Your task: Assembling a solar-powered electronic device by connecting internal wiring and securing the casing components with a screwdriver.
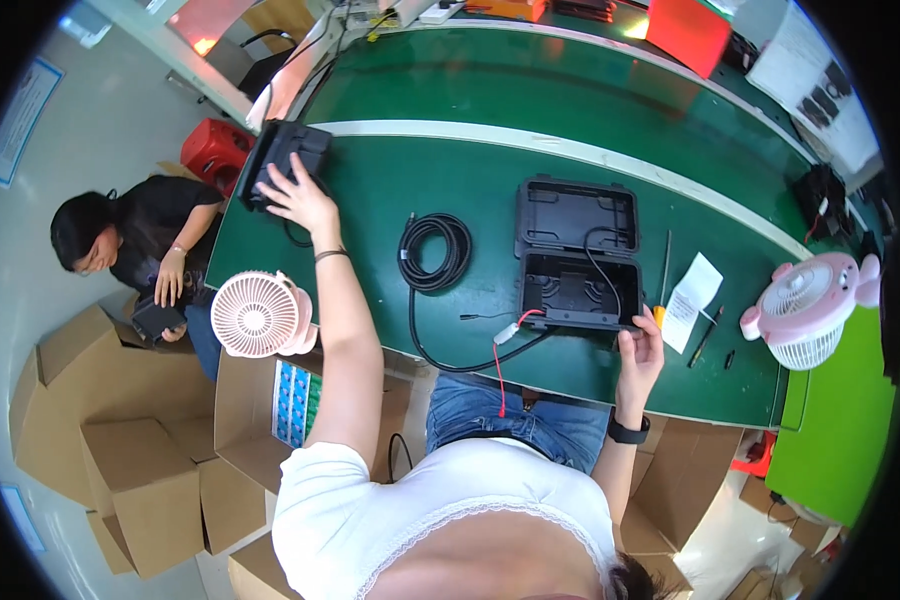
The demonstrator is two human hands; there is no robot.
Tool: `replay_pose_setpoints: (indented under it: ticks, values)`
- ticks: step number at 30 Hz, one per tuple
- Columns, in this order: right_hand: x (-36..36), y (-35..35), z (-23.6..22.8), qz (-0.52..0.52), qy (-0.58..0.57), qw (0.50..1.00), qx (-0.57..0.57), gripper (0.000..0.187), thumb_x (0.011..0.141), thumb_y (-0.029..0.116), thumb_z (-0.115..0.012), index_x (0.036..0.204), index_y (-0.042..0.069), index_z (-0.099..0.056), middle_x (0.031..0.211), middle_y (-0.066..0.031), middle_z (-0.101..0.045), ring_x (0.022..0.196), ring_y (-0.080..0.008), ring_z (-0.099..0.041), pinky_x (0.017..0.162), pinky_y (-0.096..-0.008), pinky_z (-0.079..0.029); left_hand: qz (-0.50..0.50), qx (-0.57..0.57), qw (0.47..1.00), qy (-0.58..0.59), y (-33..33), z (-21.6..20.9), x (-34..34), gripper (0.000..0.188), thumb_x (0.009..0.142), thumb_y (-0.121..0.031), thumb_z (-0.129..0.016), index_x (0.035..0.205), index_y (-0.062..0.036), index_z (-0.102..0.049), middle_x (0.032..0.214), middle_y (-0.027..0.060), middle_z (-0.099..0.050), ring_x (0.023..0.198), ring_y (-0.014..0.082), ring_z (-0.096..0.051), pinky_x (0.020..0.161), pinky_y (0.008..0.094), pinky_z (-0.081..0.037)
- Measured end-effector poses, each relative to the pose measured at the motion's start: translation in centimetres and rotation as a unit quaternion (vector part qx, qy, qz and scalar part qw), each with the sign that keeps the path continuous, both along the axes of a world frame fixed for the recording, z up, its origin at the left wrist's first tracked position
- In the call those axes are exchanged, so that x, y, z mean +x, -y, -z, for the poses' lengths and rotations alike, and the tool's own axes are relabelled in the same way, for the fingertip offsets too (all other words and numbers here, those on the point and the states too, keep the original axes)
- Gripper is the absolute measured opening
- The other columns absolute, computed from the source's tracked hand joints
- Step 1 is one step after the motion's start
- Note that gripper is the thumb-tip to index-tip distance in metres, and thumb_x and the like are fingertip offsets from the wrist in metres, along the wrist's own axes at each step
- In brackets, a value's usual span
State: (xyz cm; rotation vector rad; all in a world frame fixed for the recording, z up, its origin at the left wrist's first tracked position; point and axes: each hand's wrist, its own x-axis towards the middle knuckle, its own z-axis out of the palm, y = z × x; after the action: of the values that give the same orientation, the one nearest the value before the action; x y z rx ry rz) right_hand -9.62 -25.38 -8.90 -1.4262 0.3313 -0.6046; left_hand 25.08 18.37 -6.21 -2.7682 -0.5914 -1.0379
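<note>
At the far left end of the green table, my left hand [300, 202] lies with spread fingers against a black plastic case [302, 143]. My right hand [638, 362] is at the near right corner of an open black box [580, 292], thumb and fingers apart, fingertips at or touching its edge. The box's lid [578, 215] is tipped back, and a thin black wire runs inside. From its near side come a white connector [506, 333] and a red wire [498, 370]. Beside my right fingertips is a yellow handle [659, 314], partly hidden.
A coiled black cable [435, 252] lies mid-table. Pink fans stand at the left edge [260, 314] and at the right [805, 300]. A white paper slip [692, 300] and a small dark tool [707, 337] lie right of the box. Another person [140, 235] sits at left near cardboard boxes [145, 480].
</note>
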Motion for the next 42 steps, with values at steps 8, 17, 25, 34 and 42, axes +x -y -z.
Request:
replay_pose_setpoints:
  ticks: [8,17,25,34,42]
  values:
    - [0.1,-0.5,-0.8,0.003,0.008,0.999,0.035,0.028,0.088,-0.002,-0.071,0.114,0.003,-0.062,0.145,-0.0146,-0.047,0.084,-0.0053,-0.056,0.086,-0.0224,-0.050,0.293,-0.110,0.938,0.151,7.0,-2.7,-5.4,0.046,0.083,-0.011,-0.071,0.128,-0.0211,-0.064,0.149,0.0178,-0.038,0.141,0.0463,-0.028,0.112,0.0610,-0.029]
    - [-0.4,-1.4,-2.6,-0.009,-0.047,0.995,0.088,0.018,0.086,-0.003,-0.072,0.101,0.003,-0.063,0.141,-0.0107,-0.049,0.098,-0.0104,-0.062,0.088,-0.0250,-0.053,0.591,-0.232,0.681,-0.366,17.6,-8.8,-21.9,0.063,0.073,-0.041,-0.084,0.125,-0.0121,-0.062,0.125,0.0143,-0.053,0.111,0.0354,-0.060,0.091,0.0447,-0.052]
    - [-0.7,-2.6,-2.5,-0.007,-0.038,0.997,0.067,0.017,0.087,-0.005,-0.069,0.089,0.008,-0.059,0.140,-0.0086,-0.046,0.098,-0.0073,-0.057,0.091,-0.0266,-0.047,0.543,-0.228,0.755,-0.289,15.9,-6.5,-25.1,0.060,0.086,-0.002,-0.064,0.142,-0.0176,-0.049,0.086,0.0144,-0.060,0.065,0.0311,-0.065,0.062,0.0439,-0.056]
    - [-0.7,-2.5,-2.7,-0.016,-0.042,0.996,0.077,0.016,0.087,-0.005,-0.069,0.090,0.008,-0.059,0.139,-0.0084,-0.046,0.101,-0.0080,-0.057,0.093,-0.0272,-0.046,0.622,-0.124,0.722,-0.278,15.9,-4.4,-23.5,0.067,0.085,0.001,-0.054,0.146,-0.0253,-0.047,0.112,0.0096,-0.066,0.118,0.0310,-0.058,0.107,0.0494,-0.041]
    - [-0.7,-2.4,-3.0,-0.014,-0.041,0.996,0.083,0.016,0.087,-0.004,-0.070,0.090,0.008,-0.059,0.139,-0.0084,-0.045,0.098,-0.0079,-0.058,0.091,-0.0263,-0.047,0.715,0.009,0.695,-0.077,16.1,-2.9,-23.1,0.054,0.076,-0.008,-0.066,0.124,-0.0342,-0.068,0.085,-0.0015,-0.056,0.091,0.0173,-0.061,0.094,0.0421,-0.051]
